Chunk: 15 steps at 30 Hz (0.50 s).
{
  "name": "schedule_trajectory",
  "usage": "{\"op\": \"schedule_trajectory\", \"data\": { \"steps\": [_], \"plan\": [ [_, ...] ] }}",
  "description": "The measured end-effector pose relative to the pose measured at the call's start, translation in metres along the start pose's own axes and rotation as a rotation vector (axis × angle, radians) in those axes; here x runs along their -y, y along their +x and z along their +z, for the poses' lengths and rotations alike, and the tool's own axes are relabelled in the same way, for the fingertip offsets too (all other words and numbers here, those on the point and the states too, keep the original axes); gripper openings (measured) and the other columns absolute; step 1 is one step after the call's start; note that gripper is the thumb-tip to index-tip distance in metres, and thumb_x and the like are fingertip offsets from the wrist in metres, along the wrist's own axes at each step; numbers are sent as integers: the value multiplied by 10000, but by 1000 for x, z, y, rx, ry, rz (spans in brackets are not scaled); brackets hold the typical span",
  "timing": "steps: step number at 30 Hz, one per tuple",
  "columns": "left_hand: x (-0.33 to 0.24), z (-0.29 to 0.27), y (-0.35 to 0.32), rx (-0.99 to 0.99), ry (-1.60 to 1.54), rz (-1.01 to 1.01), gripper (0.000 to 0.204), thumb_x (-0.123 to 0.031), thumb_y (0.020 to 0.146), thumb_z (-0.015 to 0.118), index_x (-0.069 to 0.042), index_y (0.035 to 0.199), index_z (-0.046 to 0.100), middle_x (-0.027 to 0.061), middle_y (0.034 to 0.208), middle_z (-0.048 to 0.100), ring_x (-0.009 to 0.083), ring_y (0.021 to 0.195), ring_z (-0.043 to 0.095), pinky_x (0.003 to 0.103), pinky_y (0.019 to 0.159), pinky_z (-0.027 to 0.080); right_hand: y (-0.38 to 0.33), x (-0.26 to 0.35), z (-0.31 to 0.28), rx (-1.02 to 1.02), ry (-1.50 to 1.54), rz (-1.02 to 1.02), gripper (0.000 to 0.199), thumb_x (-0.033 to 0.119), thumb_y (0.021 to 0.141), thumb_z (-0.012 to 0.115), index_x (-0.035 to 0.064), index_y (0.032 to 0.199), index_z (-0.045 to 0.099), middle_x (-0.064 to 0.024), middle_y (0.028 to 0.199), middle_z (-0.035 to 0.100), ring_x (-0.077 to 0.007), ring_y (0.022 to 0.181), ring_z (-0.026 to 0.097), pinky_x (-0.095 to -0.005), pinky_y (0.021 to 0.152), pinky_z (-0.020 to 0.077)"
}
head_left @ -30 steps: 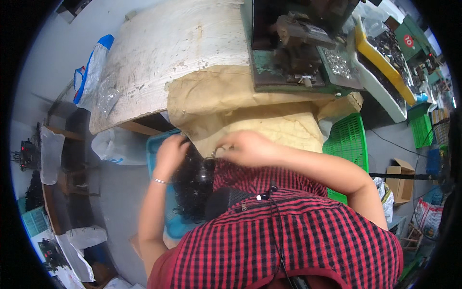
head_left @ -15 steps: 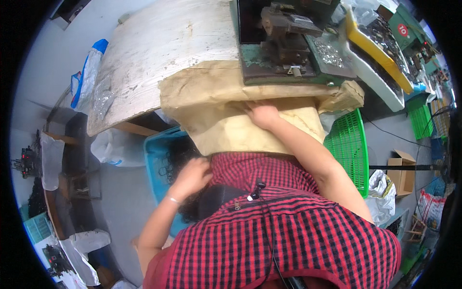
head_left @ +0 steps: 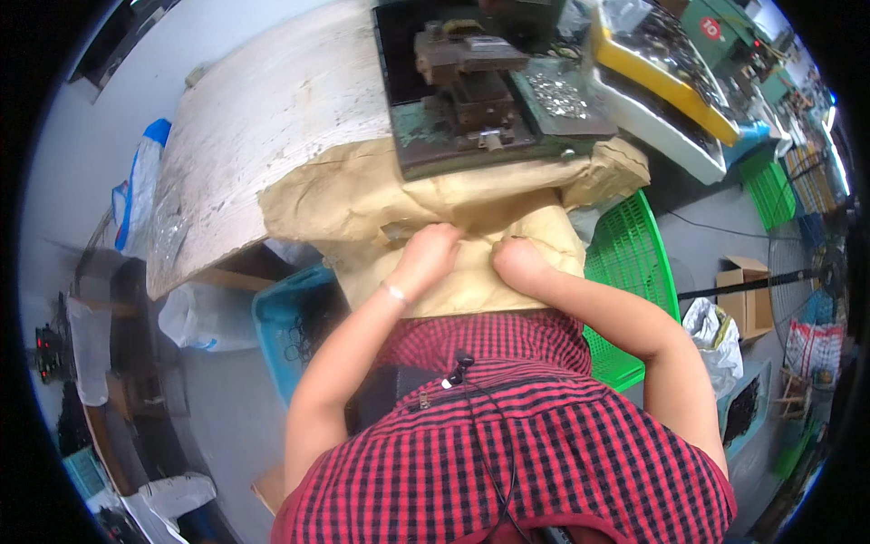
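A sheet of creased brown paper point(head_left: 367, 258) hangs from the table edge over my lap. Both my hands are on it, side by side. My left hand point(head_left: 431, 257) rests on the left part of the paper with its fingers curled in; a dark fold or flat piece shows just beyond it. My right hand point(head_left: 524, 263) is closed like a fist slightly to the right, its fingertips turned inward. Whatever either hand grips is hidden or too small to name. Beyond the paper stands a dark metal bench machine point(head_left: 471, 86) on a green base.
Small shiny metal pieces point(head_left: 557, 95) lie on the machine's base. Yellow and white trays point(head_left: 666, 72) stand at the far right. A green basket point(head_left: 630, 272) is beside my right forearm, a blue bin point(head_left: 276, 317) on the left. The worn wooden table point(head_left: 281, 100) extends far left.
My left hand has come up from beside the blue bin onto the paper. The right hand has drawn back toward me and closed. The whole view has shifted.
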State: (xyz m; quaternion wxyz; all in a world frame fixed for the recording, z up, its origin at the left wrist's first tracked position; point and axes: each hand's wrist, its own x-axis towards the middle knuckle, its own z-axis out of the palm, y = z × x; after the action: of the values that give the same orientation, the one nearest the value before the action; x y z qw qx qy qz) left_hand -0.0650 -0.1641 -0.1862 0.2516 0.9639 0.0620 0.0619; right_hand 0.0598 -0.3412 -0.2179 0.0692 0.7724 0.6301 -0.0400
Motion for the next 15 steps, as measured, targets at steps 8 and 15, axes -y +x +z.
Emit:
{"op": "schedule_trajectory", "data": {
  "steps": [8,15],
  "plan": [
    [3,28,36,-23,57,-92,188,-125,817,593,-15,945,675,174,986,651,376,920,605,463,818,490,-2,-6,1,31,-131,138,155,116,782,565,44,826,696,-130,852,653,-263,826,638,-369,669,537],
    [-34,-2,18,-36,-67,33,206,-148,815,625,-27,975,676,161,1013,648,351,975,586,427,872,474,-12,-34,-19,137,-49,1,149,113,764,581,57,849,690,-130,871,654,-275,802,653,-382,690,539]
  ]
}}
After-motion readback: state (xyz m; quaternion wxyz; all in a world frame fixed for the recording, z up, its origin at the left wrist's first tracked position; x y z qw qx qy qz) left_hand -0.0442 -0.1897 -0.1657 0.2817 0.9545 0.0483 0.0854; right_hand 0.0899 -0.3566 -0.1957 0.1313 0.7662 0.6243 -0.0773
